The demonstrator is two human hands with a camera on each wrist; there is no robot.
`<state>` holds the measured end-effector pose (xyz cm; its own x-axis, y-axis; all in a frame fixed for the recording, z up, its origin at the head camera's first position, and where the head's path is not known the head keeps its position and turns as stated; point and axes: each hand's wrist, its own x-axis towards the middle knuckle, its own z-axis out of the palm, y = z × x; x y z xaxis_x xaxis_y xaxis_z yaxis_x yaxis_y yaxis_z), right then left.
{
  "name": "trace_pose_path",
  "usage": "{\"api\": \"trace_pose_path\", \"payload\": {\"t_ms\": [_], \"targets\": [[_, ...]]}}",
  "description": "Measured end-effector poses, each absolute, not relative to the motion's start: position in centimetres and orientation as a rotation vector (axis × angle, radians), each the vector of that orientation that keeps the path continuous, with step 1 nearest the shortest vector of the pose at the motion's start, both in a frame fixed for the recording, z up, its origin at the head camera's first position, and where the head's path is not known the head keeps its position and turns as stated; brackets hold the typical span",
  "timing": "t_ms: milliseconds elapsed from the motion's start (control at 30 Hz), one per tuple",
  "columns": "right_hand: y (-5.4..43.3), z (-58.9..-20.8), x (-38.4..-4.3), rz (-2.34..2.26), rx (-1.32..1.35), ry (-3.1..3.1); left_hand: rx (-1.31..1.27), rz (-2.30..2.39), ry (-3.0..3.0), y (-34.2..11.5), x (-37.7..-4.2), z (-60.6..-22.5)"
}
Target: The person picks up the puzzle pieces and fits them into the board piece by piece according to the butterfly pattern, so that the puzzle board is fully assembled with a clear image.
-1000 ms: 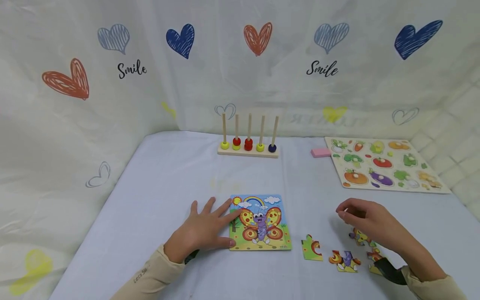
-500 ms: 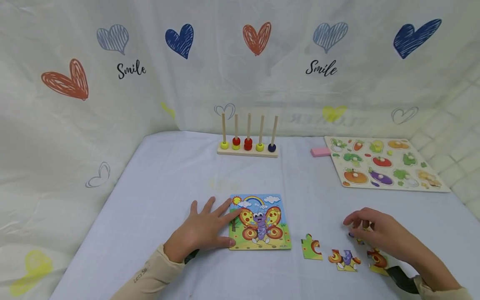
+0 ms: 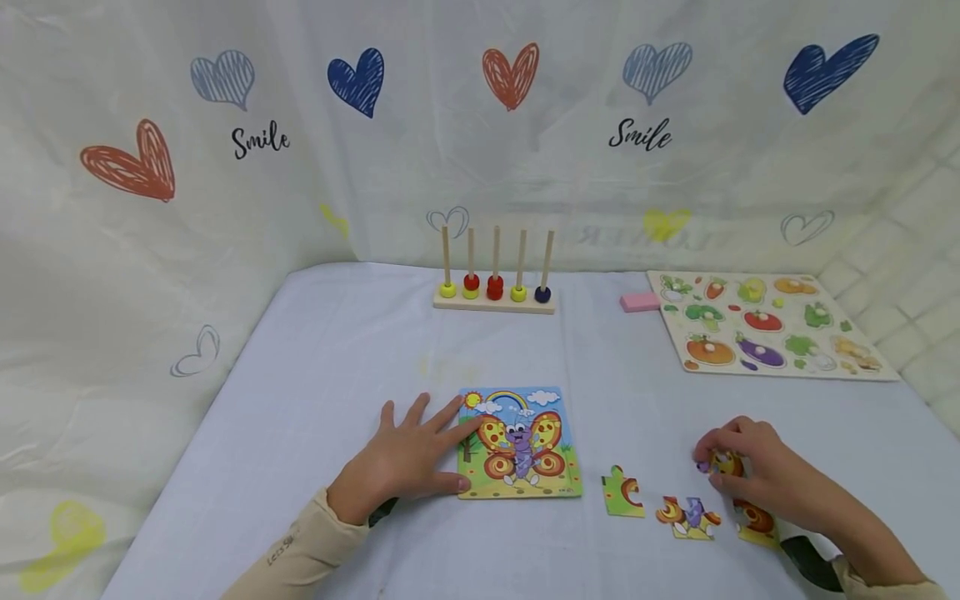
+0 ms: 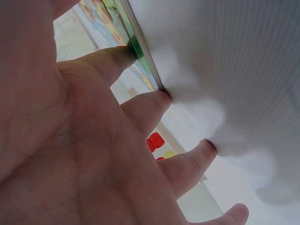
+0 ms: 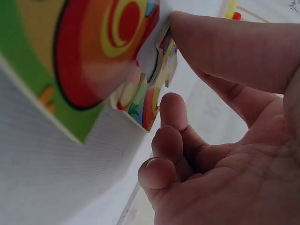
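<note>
My left hand (image 3: 401, 458) lies spread with its fingertips on the left edge of a square butterfly puzzle board (image 3: 522, 467). In the left wrist view some fingertips touch the board's edge (image 4: 145, 51) and others rest on the cloth. My right hand (image 3: 780, 475) pinches a yellow, spotted jigsaw piece (image 3: 725, 463) between thumb and fingers, low at the table; the hand partly hides it. Just below that lies an orange swirl jigsaw piece (image 3: 756, 521), large in the right wrist view. A purple-and-orange jigsaw piece (image 3: 690, 518) and a green jigsaw piece (image 3: 622, 492) lie to the left.
A wooden peg counter (image 3: 495, 304) with coloured beads stands at the back of the white-covered table (image 3: 360, 333). To the back right are a pink block (image 3: 639, 302) and a vegetable peg board (image 3: 772, 325). A heart-printed sheet (image 3: 420, 150) hangs behind.
My right hand has moved down and slightly right onto the spotted jigsaw piece, and its thumb and fingers have closed around it. My left hand stays on the puzzle board.
</note>
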<state>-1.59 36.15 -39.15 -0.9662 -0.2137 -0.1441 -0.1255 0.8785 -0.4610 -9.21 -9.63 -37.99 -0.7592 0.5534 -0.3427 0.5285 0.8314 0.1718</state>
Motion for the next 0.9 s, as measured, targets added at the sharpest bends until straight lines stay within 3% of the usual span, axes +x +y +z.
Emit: {"api": "trace_pose_path", "payload": {"t_ms": [367,600,900], "targets": [[36.1,-39.61,-1.19,-0.646,-0.297,2.923,0.814,0.083,2.631,-9.64,-9.2,-37.86],[36.33,-39.67,-1.11,-0.647,-0.109,2.921,0.815,0.084,2.631,-9.63,-9.18,-37.92],[36.3,-38.96,-0.84,-0.612,-0.125,2.964,0.804,0.085,2.628,-9.55,-9.32,-38.05]]}}
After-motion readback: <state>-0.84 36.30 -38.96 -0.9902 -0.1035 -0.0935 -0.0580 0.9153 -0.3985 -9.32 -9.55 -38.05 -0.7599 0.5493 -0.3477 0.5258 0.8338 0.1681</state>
